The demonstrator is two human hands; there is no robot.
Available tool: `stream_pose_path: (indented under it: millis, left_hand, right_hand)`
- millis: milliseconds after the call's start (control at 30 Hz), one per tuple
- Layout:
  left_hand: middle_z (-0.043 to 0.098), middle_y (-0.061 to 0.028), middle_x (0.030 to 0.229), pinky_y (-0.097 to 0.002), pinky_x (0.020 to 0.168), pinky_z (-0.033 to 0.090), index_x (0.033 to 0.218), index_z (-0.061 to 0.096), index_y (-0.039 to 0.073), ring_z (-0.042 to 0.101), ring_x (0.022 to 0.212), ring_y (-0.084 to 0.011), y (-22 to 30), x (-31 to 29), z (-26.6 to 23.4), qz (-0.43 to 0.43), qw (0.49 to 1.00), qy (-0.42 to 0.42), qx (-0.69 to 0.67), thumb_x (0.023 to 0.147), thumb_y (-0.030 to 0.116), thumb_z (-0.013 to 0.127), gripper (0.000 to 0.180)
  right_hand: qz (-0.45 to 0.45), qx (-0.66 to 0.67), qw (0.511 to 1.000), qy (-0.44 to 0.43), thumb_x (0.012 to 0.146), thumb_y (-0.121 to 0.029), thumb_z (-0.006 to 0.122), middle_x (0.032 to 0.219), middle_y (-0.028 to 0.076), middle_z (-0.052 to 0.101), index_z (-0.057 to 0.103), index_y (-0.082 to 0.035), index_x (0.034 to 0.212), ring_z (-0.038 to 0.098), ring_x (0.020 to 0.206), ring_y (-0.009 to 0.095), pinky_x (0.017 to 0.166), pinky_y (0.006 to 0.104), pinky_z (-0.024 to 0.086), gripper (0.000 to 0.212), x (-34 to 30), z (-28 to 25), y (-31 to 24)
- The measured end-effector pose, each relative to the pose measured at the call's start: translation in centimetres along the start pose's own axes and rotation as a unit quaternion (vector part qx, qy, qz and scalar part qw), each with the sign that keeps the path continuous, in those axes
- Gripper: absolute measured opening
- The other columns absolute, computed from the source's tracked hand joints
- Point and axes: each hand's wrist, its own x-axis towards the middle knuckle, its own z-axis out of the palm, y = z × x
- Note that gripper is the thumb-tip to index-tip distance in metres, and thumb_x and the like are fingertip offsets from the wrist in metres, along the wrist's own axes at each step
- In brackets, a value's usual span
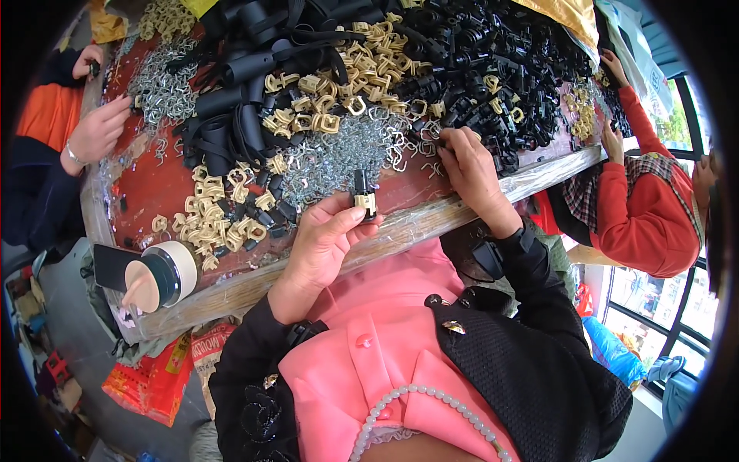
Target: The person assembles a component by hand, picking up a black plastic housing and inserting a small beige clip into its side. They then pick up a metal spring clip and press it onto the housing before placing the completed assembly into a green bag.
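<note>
In my left hand [317,240], pinched between thumb and fingers, is a small black plastic fitting with a beige clip [365,202] around it, held upright just above the table's near edge. My right hand [473,171] reaches down beside bent metal wire clips [399,146], its fingertips drawn together; whatever they grip, if anything, is hidden. Between the hands and beyond them lies a heap of small silvery metal pieces [331,158]. Loose beige clips [212,212] mixed with small black pieces lie left of my left hand.
Black tubes [250,68], more beige clips [377,58] and a large heap of black fittings [493,61] cover the far table. A lidded cup [173,269] and a dark phone [115,266] stand at the near left corner. Co-workers' hands [100,131] work at both sides.
</note>
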Motion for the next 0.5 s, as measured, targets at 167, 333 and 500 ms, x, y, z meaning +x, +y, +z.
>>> stream_pose_path:
  millis: [167, 333, 500]
  left_hand:
    - [0.059, -0.0072, 0.086, -0.0243, 0.071, 0.046, 0.094, 0.055, -0.001, 0.057, 0.079, -0.0143, -0.1, -0.1, 0.1, 0.002, 1.000, 0.008, -0.002, 0.078, 0.011, 0.057, 0.020]
    - [0.059, -0.0068, 0.088, -0.0243, 0.072, 0.046, 0.098, 0.054, -0.001, 0.057, 0.080, -0.0143, -0.1, 0.0, 0.2, -0.006, 1.000, 0.010, -0.004, 0.077, 0.009, 0.058, 0.023]
    - [0.059, -0.0070, 0.092, -0.0250, 0.073, 0.046, 0.101, 0.054, -0.002, 0.057, 0.081, -0.0145, -0.3, 0.1, 0.3, -0.022, 1.000, -0.007, -0.013, 0.078, 0.009, 0.059, 0.026]
  right_hand:
    - [0.221, 0.394, 0.889, -0.076, 0.081, -0.004, 0.052, 0.074, 0.003, 0.052, 0.052, 0.000, 0.089, 0.048, 0.059, 0.012, 0.054, 0.0224, 0.039, 0.010, 0.0, -0.3, -0.9]
    - [0.237, 0.663, 0.699, -0.123, 0.083, -0.009, 0.051, 0.080, 0.001, 0.053, 0.053, 0.001, 0.089, 0.046, 0.060, 0.006, 0.056, 0.0189, 0.039, 0.011, -0.1, 0.0, -4.5]
    - [0.183, 0.632, 0.740, -0.142, 0.082, -0.009, 0.055, 0.078, 0.001, 0.052, 0.053, 0.000, 0.091, 0.047, 0.061, 0.006, 0.056, 0.0182, 0.040, 0.013, -0.5, 1.2, -7.6]
